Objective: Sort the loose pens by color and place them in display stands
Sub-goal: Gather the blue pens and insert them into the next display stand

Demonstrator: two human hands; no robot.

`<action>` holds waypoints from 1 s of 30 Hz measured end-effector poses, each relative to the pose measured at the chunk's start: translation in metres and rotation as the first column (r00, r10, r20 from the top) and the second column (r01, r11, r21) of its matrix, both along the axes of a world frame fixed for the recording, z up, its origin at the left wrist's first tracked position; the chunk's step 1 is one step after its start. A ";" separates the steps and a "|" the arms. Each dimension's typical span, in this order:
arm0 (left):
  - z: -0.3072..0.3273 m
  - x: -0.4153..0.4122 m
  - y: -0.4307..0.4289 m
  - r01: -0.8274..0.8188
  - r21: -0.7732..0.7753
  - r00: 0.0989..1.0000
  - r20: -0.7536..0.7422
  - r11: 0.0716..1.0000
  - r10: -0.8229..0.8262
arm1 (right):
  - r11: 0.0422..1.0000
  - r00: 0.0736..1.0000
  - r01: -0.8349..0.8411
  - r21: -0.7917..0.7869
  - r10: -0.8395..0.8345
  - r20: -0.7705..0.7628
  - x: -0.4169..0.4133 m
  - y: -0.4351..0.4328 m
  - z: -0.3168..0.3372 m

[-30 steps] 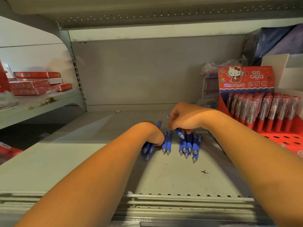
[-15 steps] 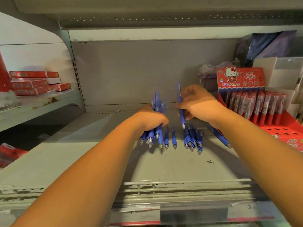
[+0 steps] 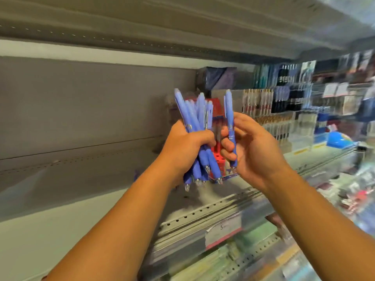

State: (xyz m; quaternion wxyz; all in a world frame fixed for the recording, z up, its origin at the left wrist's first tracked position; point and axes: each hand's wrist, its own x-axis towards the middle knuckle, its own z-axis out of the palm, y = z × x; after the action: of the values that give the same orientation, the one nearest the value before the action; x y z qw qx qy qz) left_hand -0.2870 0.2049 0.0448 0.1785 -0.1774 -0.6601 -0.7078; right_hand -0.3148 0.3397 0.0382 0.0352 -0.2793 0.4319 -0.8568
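my left hand (image 3: 186, 147) grips the blue pen bundle (image 3: 194, 118), upright, tips down | my right hand (image 3: 249, 151) pinches a single pen (image 3: 230, 126), parallel, just right of it | red stand (image 3: 217, 157) behind both

Grey metal shelf (image 3: 60, 209), price label (image 3: 222, 233), blurred stationery racks (image 3: 284, 100)

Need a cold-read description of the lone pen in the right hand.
Start at the grey shelf back panel; in front of it, mid-frame, two hands are up side by side. The right hand holds one blue pen upright, tip down. It stands alone, just right of the fistful of identical blue pens gripped by the left hand.
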 end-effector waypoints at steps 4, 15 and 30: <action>-0.009 -0.014 0.063 0.099 0.036 0.995 -0.025 0.994 -0.098 | 0.997 0.999 0.051 -0.052 -0.050 0.015 0.004 0.063 -0.006; -0.031 -0.077 0.227 0.076 0.039 0.997 -0.006 0.996 -0.076 | 0.988 0.989 0.145 -0.055 -0.144 0.020 -0.044 0.240 -0.021; -0.029 -0.182 0.315 -0.144 0.024 0.989 -0.034 0.989 0.145 | 1.000 0.999 -0.011 -0.010 0.011 0.030 -0.193 0.348 -0.019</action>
State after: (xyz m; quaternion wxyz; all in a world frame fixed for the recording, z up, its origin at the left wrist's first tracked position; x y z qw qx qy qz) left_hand -0.4687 0.5200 0.0158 0.2429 -0.1398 -0.6603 -0.6968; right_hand -0.5076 0.6877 0.0187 0.0451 -0.2689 0.4254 -0.8630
